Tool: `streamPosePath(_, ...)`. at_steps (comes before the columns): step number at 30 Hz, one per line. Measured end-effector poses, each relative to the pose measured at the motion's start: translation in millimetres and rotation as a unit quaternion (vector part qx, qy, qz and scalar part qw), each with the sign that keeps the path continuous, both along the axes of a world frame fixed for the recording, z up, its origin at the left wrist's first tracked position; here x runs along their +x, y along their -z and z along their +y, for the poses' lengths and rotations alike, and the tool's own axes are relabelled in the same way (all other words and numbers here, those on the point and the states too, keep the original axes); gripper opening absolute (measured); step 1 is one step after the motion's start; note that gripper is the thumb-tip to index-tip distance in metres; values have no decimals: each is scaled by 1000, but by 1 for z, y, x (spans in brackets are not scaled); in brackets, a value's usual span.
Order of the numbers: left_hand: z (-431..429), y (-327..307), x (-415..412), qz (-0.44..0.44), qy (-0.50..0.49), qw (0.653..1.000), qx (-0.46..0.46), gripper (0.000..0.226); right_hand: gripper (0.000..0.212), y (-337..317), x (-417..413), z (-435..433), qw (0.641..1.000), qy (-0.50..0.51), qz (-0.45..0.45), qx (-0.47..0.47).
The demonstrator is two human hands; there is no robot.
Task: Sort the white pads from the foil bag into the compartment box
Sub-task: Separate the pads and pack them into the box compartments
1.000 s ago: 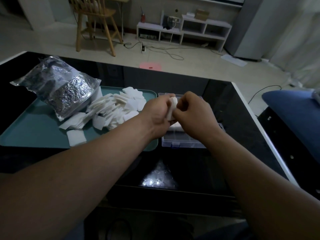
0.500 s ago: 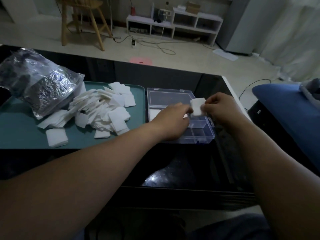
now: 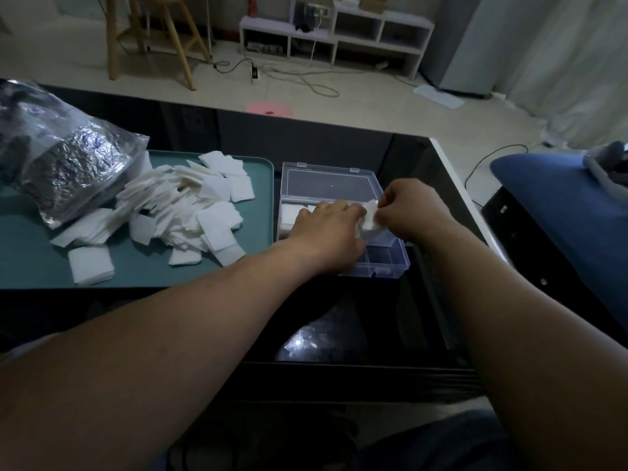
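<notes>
Now both your hands sit lower than half a second ago, down over the compartment box [image 3: 343, 229] rather than above its right edge. Your left hand [image 3: 328, 237] and right hand [image 3: 409, 210] pinch the same white pad [image 3: 371, 215] between fingertips, the pad crumpled and soft-edged, held at the box's back row, toward 1 o'clock of the box centre. Earlier the pad stood flat and square, gripped mostly by your right hand.

Box: clear hard plastic, rectangular, lid [image 3: 328, 180] hinged open and lying flat at 12 o'clock. One pad [image 3: 289, 212] lies in the back-left cell at 10 o'clock; front-right cell looks bare.

Teal tray [image 3: 142, 270] touches or nearly touches the box at its 9 o'clock; smooth, rounded rim. Loose heap of pads [image 3: 190, 212] on it, thin fibrous squares, overlapping. Crinkled foil bag [image 3: 64, 164] at the tray's 10 o'clock, mouth toward the heap. Table [image 3: 353, 321] glossy black.
</notes>
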State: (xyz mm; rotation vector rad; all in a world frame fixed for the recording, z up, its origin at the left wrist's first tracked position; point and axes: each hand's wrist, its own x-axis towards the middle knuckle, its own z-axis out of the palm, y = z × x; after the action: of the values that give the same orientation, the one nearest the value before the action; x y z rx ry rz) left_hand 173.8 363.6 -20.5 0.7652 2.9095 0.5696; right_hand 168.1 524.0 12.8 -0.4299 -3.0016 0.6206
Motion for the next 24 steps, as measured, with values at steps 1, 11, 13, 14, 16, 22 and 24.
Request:
streamPosePath(1,1,1,0,0,1,1000,-8,51,5,1,0,-2,1000,6,3,13)
streamPosePath(11,1,2,2,3,18,999,-43,54,28,0,11,-16,986,5,18,164)
streamPosePath(13,0,1,3,12,19,999,-34,52,28,3,12,-12,987,-26,35,156)
streamPosePath(14,0,1,3,24,22,999,-28,48,25,5,12,-10,985,-41,36,165)
streamPosePath(16,1,2,4,56,37,997,-33,44,23,7,12,-8,979,-56,17,195)
streamPosePath(22,2,-2,-1,38,76,993,-86,54,25,9,11,-11,964,-72,11,256)
streamPosePath(24,2,-4,-2,28,76,993,-89,55,25,9,13,-13,965,-73,1,250)
